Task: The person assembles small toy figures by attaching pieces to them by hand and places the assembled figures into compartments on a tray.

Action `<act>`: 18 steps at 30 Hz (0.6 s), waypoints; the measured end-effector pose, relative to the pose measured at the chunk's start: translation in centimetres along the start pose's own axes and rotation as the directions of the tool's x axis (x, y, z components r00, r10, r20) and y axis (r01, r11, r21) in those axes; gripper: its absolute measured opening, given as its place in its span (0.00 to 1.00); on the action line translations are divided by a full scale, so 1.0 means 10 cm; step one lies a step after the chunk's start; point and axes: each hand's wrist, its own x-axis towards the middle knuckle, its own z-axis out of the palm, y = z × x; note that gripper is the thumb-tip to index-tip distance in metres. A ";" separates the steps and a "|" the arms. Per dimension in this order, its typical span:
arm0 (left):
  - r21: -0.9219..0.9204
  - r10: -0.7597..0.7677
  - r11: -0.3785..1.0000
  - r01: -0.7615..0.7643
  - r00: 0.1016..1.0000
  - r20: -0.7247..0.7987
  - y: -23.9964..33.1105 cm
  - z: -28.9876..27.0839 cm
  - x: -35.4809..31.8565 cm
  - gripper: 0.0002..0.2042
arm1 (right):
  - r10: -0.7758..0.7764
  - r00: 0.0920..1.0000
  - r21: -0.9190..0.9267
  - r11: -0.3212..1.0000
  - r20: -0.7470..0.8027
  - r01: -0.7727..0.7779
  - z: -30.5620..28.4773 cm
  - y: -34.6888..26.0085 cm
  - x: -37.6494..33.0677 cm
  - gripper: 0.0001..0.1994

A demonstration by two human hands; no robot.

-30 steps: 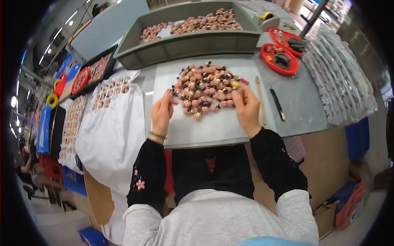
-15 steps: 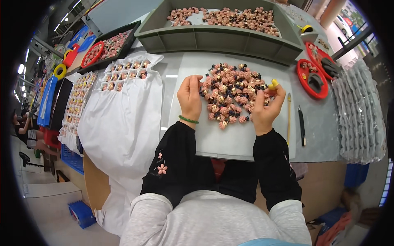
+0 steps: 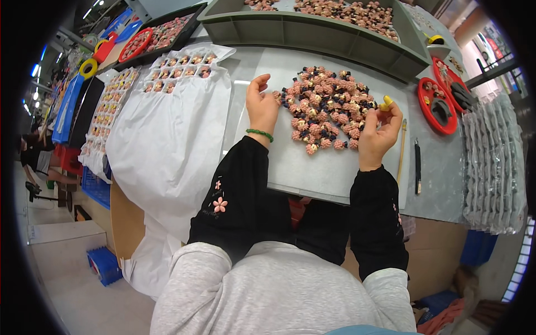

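Observation:
A heap of small pink figurines (image 3: 329, 106) with dark blue and cream parts lies on a white sheet (image 3: 312, 172) in front of me. At the heap's left edge, my left hand (image 3: 262, 109), with a green bracelet at its wrist, has curled fingers. A single small pink figurine (image 3: 277, 97) shows against them, seemingly gripped; the thumb is mostly hidden. On the opposite side, my right hand (image 3: 381, 134) wears a yellow finger cover (image 3: 387, 101). Its thumb and index finger stand apart beside the heap, with nothing plainly held between them.
A grey-green bin (image 3: 312, 38) of figurines stands behind the heap. White trays (image 3: 177, 72) of figurines, partly under white sheeting (image 3: 173, 134), lie left. A brush (image 3: 402, 151), black pen-like tool (image 3: 417, 167), red dishes (image 3: 437, 123) and stacked clear trays (image 3: 491, 167) are right.
The view has shifted, so the bench appears higher and slightly right. My left hand has drawn slightly left from the heap with a figurine at its fingers. My right hand remains beside the heap.

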 end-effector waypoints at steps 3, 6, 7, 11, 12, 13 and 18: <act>0.045 0.015 0.999 -0.016 1.000 0.016 -0.01 0.00 0.00 0.21 | 0.019 1.000 0.028 0.999 -0.005 -0.019 0.01 0.00 0.00 0.16; 0.072 0.046 0.996 -0.046 0.999 0.007 -0.02 -0.01 0.01 0.20 | -0.027 0.999 0.047 0.998 -0.033 0.029 0.03 0.01 0.02 0.14; 0.062 0.056 0.997 -0.056 0.998 0.005 -0.02 0.00 0.00 0.20 | -0.028 0.999 0.047 0.998 -0.031 0.029 0.03 0.01 0.01 0.14; 0.022 0.015 1.000 -0.015 1.000 0.010 0.00 0.01 0.00 0.19 | 0.004 1.000 0.053 0.999 -0.009 -0.004 0.02 0.03 0.01 0.15; 0.024 -0.003 1.000 0.003 1.000 0.015 0.01 0.01 -0.01 0.20 | 0.014 1.000 0.028 0.999 0.006 -0.014 0.01 0.03 0.00 0.16; 0.015 0.001 1.000 -0.001 1.000 0.017 0.01 0.01 -0.01 0.20 | 0.018 1.000 0.042 0.999 0.012 -0.019 0.01 0.04 0.00 0.16; 0.529 0.333 0.780 -0.334 0.937 0.102 -0.03 0.00 -0.07 0.13 | 0.010 1.000 0.008 1.000 0.017 -0.010 0.01 0.05 0.00 0.15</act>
